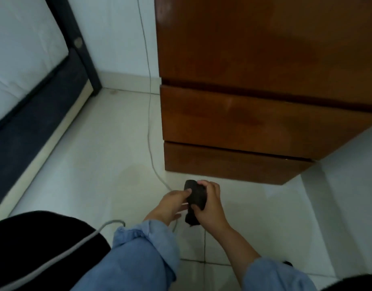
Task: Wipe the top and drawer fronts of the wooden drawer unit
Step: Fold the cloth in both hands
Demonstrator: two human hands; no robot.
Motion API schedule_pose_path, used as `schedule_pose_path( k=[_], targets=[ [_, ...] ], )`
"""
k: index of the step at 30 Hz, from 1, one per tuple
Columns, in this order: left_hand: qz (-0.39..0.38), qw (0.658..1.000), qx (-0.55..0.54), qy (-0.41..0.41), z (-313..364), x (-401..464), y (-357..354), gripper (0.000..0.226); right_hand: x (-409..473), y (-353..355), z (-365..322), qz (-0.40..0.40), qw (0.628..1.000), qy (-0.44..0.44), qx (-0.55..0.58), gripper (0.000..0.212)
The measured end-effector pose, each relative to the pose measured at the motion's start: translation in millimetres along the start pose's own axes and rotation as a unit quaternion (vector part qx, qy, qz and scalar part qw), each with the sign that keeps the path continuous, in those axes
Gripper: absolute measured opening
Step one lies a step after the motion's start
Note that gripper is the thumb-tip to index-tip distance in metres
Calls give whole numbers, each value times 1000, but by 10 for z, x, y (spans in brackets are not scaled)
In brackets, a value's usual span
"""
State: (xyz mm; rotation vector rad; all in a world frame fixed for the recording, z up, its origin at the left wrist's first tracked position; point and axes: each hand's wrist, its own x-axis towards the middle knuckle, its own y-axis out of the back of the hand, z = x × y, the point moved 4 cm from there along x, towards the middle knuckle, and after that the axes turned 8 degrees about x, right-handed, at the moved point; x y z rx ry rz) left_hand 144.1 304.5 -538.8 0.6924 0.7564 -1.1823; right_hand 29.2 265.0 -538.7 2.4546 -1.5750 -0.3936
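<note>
Reddish-brown wooden drawer unit [254,97], 2 drawer fronts

We look down on a pale tiled floor [101,148] with dark grout lines crossing near 6 o'clock. At 1 o'clock the wooden drawer unit [254,114] stands directly on it, its lowest drawer front just above the tiles. At 9 o'clock a dark blue bed frame [40,114] rests on the floor along a pale base strip. We see a thin grey cable [149,131] run down the wall at 12 o'clock, lie on the tiles just beside the unit's left edge and curve toward 6 o'clock. A faint yellowish stain [132,173] marks the tiles near the centre.
</note>
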Motion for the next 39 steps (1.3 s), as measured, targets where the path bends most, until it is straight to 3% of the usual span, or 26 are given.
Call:
schedule_pose_path(
  k=[3,6,8,11,17,23,27,31,37,38,39],
  targets=[
    [20,998,5,-62,222,-194,-97,21,-63,253,-221,43,998,-10,48,55],
    [32,991,12,-129,531,-411,-214,3,-16,581,-371,131,975,-119,136,54],
    [35,981,31,-188,791,-566,-310,6,43,785,-527,102,954,-193,203,57],
    [9,964,35,-265,1272,-851,-474,7,103,1113,-965,9,935,-207,289,42],
    [10,907,0,-420,2471,-1718,-831,13,280,2020,-2301,119,957,-2,264,34],
    [26,802,-1,-597,3509,-2706,-1135,25,270,2963,-3613,224,946,174,156,20],
    [58,778,20,-625,4033,-2901,-1386,22,404,3505,-3992,289,934,202,64,20],
    [123,768,57,-626,4318,-2801,-1589,22,690,3793,-3978,318,934,161,19,32],
    [207,800,187,-531,4460,-2524,-1691,34,1074,3922,-3726,293,947,96,-89,44],
    [253,786,221,-519,4445,-2500,-1651,38,1082,3944,-3689,296,943,90,-124,46],
    [316,746,230,-539,4365,-2544,-1593,39,1033,3979,-3686,320,931,98,-146,45]
  ],
)
